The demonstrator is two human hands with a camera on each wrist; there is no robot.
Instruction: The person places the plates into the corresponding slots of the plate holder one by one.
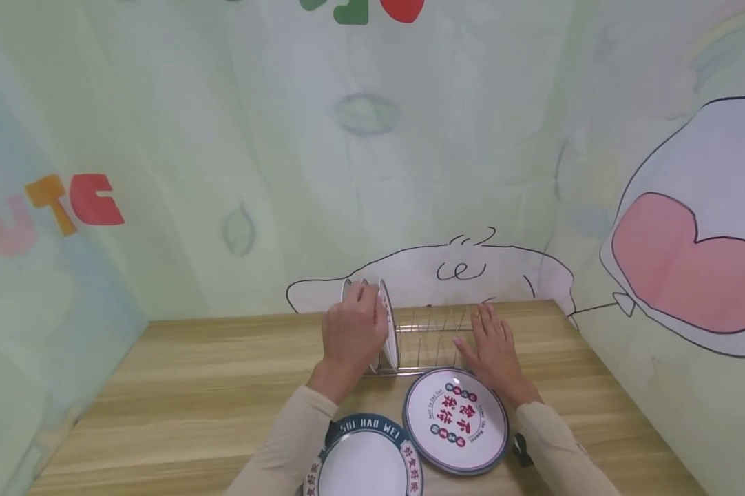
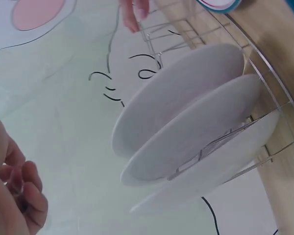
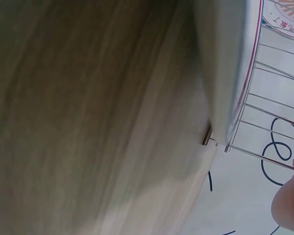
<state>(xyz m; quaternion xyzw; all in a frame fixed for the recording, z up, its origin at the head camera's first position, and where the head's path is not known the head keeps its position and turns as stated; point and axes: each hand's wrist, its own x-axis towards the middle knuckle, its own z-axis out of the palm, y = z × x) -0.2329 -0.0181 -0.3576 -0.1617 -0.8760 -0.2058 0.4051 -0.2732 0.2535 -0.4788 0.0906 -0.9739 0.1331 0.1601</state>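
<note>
Three white plates point(image 2: 181, 98) stand on edge, side by side, at the left end of a wire rack point(image 1: 431, 337). My left hand point(image 1: 354, 331) is over them in the head view; the left wrist view shows its curled fingers point(image 2: 32, 196) apart from the plates, holding nothing. The right hand point(image 1: 493, 351) rests at the rack's right end with its fingers extended; two of its fingertips show beside the wires in the left wrist view. In the right wrist view, part of that hand point(image 3: 291, 196) is at the right edge by the wires.
In front of the rack lies a plate with red characters point(image 1: 456, 420), apparently stacked on another. A blue-rimmed plate point(image 1: 363, 461) lies nearer, to the left. The wooden table point(image 1: 224, 386) meets a printed cloth wall point(image 1: 286, 172) behind the rack.
</note>
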